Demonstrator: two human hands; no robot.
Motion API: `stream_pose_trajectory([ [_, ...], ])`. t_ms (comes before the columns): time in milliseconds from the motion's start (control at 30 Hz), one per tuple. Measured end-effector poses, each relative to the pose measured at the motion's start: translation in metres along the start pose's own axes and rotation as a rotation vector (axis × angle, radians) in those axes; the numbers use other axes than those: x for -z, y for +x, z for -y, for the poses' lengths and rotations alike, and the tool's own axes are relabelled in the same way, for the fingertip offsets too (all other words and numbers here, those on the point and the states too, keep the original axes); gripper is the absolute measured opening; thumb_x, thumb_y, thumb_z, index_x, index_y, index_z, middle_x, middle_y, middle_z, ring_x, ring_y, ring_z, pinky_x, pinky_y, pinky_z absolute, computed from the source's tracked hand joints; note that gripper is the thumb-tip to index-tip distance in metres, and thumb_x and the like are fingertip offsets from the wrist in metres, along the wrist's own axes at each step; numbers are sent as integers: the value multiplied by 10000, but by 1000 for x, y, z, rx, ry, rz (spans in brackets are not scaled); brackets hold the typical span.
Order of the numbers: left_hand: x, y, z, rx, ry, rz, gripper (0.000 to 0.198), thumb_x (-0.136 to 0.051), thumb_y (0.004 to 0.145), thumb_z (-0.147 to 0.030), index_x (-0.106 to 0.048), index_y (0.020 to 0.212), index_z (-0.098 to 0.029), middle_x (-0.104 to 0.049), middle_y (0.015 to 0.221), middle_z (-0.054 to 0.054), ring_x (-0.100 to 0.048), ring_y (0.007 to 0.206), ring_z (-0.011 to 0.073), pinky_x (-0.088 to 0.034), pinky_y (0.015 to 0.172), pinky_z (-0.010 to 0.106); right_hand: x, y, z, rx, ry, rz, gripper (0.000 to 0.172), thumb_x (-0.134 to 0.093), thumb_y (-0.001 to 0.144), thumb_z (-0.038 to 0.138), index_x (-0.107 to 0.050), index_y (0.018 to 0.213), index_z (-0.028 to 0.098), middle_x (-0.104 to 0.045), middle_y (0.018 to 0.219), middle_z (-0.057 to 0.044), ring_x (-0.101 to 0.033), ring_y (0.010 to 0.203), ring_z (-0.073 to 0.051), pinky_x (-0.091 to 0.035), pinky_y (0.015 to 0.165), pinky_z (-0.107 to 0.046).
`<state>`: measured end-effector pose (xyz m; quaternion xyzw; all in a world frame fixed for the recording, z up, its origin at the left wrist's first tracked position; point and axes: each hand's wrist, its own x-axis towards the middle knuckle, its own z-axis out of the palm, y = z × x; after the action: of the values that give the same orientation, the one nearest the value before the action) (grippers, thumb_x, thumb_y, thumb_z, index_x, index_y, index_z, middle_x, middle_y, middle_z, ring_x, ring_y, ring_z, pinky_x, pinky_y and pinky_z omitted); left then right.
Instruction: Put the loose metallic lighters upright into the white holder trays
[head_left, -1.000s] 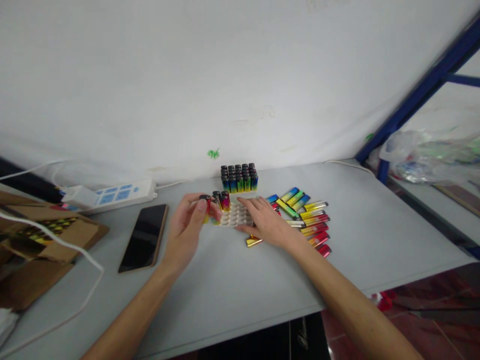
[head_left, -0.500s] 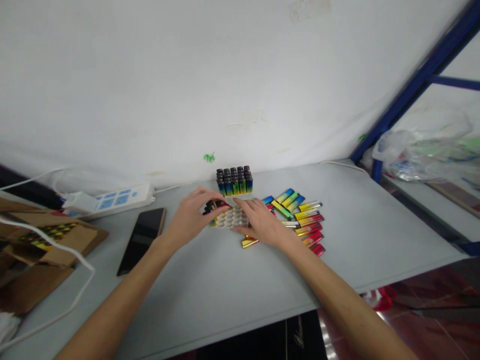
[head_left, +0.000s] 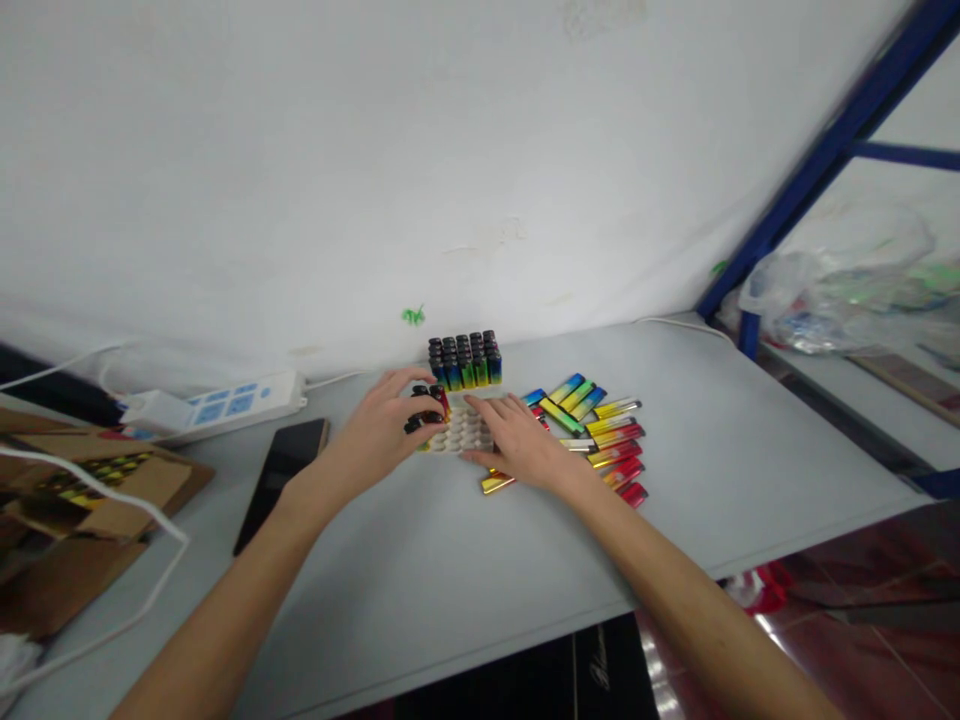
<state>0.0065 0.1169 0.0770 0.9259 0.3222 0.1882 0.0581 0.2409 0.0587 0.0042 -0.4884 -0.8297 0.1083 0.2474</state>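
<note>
A white tray with rows of holes (head_left: 459, 437) lies in front of me. My right hand (head_left: 521, 440) grips its right side, thumb at the near edge and fingers at the far edge. At the tray's left end several black-topped lighters (head_left: 429, 391) stand upright in the holes. My left hand (head_left: 394, 415) curls around these tops, thumb and fingers closed on a red lighter (head_left: 445, 403); the fingers partly hide it. Just right of my right hand lies a loose spread of lighters (head_left: 619, 441) in yellow, red, green and blue.
Behind the tray stands a block of upright lighters (head_left: 466, 365) near the wall. To the left are a phone (head_left: 281, 477), a power strip (head_left: 240, 402) and an open cardboard box (head_left: 146, 490). A blue metal frame (head_left: 814, 165) rises at the right.
The red lighter was tilted in my left fingers and now stands upright at the tray's left end. My left hand has closed in over the tops. My right hand has stayed on the tray.
</note>
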Motion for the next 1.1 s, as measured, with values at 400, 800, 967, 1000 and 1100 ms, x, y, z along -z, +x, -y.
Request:
stream_pose_trajectory([
  [400, -25, 1, 11, 65, -127, 5, 339, -504, 1050, -397, -725, 1270, -262, -571, 1415, 118, -602, 1293, 288, -491, 1156, 508, -2, -1, -1, -11, -21, 22, 780, -735, 970, 445, -379, 1578, 111, -634, 1422, -214, -585, 1331, -342, -392, 1206, -561],
  [800, -59, -14, -2, 206, -111, -220, 375, -541, 1019, -302, -638, 1377, -251, -563, 1410, 111, -627, 1271, 266, -521, 1137, 463, 27, -4, -45, -225, -186, -72, 316, -510, 1042, 144, -710, 1284, 178, -692, 1300, -161, -632, 1176, -304, -493, 1084, -512],
  [967, -57, -15, -11, 249, -99, -281, 452, -559, 1022, -328, -558, 1472, -282, -528, 1503, 115, -601, 1333, 281, -504, 1156, 482, 31, -14, -68, -315, -268, 11, 275, -552, 1039, 184, -754, 1226, 175, -699, 1199, -172, -659, 1076, -302, -513, 1030, -492],
  [1000, -54, -16, -13, 250, -91, -315, 453, -565, 1022, -332, -550, 1472, -280, -519, 1519, 120, -588, 1353, 285, -497, 1161, 487, 32, -15, -69, -317, -267, 18, 257, -578, 1037, 210, -754, 1220, 173, -696, 1173, -165, -660, 1064, -299, -519, 1018, -479],
  [1100, -41, -22, -21, 246, -49, -446, 385, -582, 1016, -320, -587, 1393, -242, -542, 1485, 139, -566, 1368, 296, -486, 1155, 492, 35, -14, -67, -305, -259, 33, 205, -619, 1029, 238, -760, 1160, 168, -684, 1108, -137, -664, 1020, -280, -528, 990, -452],
])
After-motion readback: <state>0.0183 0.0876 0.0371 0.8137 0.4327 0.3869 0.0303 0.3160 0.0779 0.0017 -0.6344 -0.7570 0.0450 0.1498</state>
